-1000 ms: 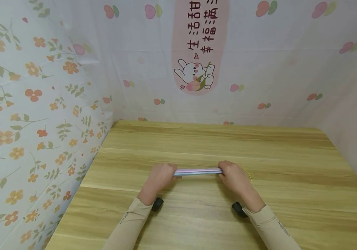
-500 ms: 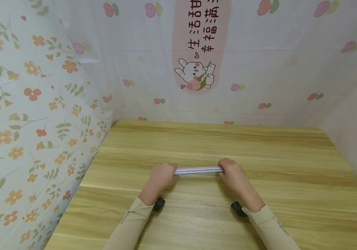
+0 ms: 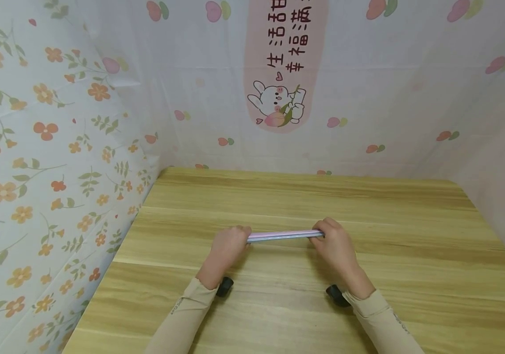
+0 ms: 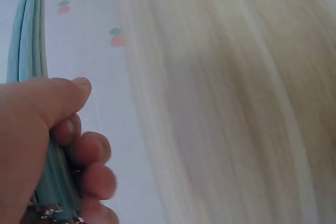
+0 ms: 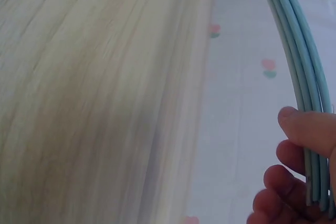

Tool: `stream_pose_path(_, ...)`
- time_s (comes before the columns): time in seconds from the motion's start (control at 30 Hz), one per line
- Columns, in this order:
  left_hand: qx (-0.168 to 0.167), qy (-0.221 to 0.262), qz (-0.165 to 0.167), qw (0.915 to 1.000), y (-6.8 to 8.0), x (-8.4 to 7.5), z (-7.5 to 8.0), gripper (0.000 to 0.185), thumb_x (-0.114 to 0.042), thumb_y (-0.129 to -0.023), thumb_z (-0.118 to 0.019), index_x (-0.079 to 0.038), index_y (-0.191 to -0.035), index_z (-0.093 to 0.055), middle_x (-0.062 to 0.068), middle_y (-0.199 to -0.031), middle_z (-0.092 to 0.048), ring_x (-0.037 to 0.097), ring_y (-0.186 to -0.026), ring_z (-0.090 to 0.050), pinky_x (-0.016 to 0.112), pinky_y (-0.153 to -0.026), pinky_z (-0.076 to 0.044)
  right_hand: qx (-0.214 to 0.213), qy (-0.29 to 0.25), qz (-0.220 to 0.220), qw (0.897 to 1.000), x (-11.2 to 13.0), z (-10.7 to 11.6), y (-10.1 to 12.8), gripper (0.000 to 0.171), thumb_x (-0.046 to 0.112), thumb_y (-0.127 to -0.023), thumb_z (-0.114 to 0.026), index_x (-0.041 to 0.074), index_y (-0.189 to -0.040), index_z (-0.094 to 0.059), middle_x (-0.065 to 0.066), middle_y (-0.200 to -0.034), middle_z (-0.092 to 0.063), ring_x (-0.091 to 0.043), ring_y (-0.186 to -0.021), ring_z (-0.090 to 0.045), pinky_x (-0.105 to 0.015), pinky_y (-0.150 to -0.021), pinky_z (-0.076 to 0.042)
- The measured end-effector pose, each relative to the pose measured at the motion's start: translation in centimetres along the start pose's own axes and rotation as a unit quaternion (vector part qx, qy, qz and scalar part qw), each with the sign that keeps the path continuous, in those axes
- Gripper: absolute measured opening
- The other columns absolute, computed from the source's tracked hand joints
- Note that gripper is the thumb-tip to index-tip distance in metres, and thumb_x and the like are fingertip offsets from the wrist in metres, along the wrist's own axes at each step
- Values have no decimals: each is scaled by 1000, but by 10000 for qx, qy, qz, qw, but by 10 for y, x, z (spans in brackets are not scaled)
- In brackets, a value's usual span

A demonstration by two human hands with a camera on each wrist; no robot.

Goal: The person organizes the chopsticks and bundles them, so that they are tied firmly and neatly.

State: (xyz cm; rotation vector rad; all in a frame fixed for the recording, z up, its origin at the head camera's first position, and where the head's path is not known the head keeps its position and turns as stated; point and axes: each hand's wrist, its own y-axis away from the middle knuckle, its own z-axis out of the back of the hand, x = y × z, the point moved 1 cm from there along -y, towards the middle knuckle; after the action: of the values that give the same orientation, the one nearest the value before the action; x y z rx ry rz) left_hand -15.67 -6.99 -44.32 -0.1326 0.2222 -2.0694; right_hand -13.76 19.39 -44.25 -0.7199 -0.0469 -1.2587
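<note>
A bundle of several slim, pencil-like sticks [image 3: 285, 236], pale blue and pink, spans the gap between the two hands above the table. My left hand [image 3: 227, 250] grips one end. My right hand [image 3: 337, 251] grips the other end, which stands slightly higher in the head view. Seen from the left wrist, the blue sticks [image 4: 29, 35] run under the thumb and through curled fingers, with dark, shiny bands near the lower end. In the right wrist view, the sticks [image 5: 299, 51] look bowed, and their blunt ends show below the thumb, among the fingers.
Beneath the hands lies a wood-grain table [image 3: 279, 305]. Printed cloth [image 3: 190, 88] hangs behind it, and a floral sheet [image 3: 57, 172] at the left. A black wrist device [image 3: 224, 286] is under the left wrist and another black device [image 3: 338, 296] under the right.
My right hand has moved slightly up and away, tilting the bundle up at that end; the left hand has risen slightly. A thin yellow loop beside the right hand is now almost wholly hidden.
</note>
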Motion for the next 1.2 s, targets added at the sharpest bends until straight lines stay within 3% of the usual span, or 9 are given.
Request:
stream_pose_path(0.23, 15, 11, 159, 9999, 0, -2, 5, 25, -26, -79, -77, -12, -77, -56, 0, -69, -63, 12, -52, -54, 30, -42, -44, -105, -530, -75, 9985, 0, -1, -2, 16, -6, -73, -74, 3, -82, -65, -8, -83, -64, -19, -73, -61, -36, -63, -50)
stream_pose_path(0.53, -118, -134, 252, 9995, 0, -4, 9, 27, -26, -79, -76, -11, -76, -54, 2, -62, -59, 15, -48, -53, 31, -40, -43, 300, -1108, -126, 9933, 2, 5, -5, 27, -4, -73, -76, 5, -96, -66, -9, -95, -67, -22, -85, -64, -40, -73, -52)
stream_pose_path(0.73, 12, 41, 312, 9995, 1, -5, 11, 25, -25, -80, -77, -9, -81, -57, 3, -71, -64, 15, -53, -58, 31, -43, -45, 575, -1517, -44, 9867, 3, 9, -5, 41, 0, -73, -79, 5, -110, -63, -7, -106, -65, -22, -96, -62, -43, -82, -51)
stream_pose_path(0.97, 83, 104, 387, 9992, 2, -3, 11, 23, -24, -78, -78, -11, -83, -59, 0, -74, -64, 14, -57, -58, 30, -45, -46, 615, -1581, 80, 9855, 6, 9, -5, 41, 3, -74, -79, 7, -111, -62, -6, -109, -63, -22, -99, -61, -42, -83, -50)
stream_pose_path(1.2, -24, 45, 656, 9978, 2, -2, 13, 18, -20, -80, -76, -15, -78, -59, -4, -69, -61, 9, -50, -44, 28, -41, -41, 510, -1618, 204, 9853, 8, 5, -6, 38, 3, -74, -79, 6, -108, -64, -4, -110, -64, -20, -100, -61, -40, -84, -50)
